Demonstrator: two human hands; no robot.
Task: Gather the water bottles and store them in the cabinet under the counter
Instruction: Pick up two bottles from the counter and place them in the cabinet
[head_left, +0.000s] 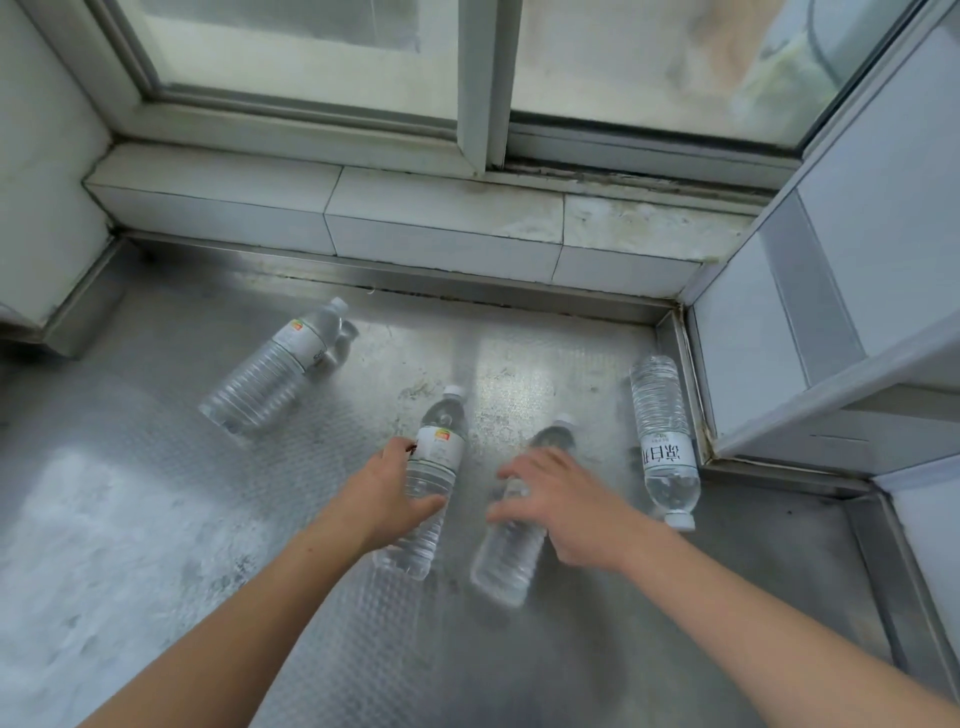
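Observation:
Several clear water bottles lie on the steel counter (156, 519). My left hand (384, 493) curls round the middle bottle (434, 467), thumb under its white label, cap pointing away. My right hand (566, 504) reaches over the neighbouring bottle (511, 556), fingers spread and touching its upper part, without a closed grip. A third bottle (275, 371) lies at the far left, with what looks like another behind it. One more bottle (665, 436) lies by the right wall, cap towards me.
A tiled sill (332, 218) and a sliding window (483, 78) run along the back of the counter. White tiled walls close in the left and right sides. The counter steps down at the lower right edge (883, 571).

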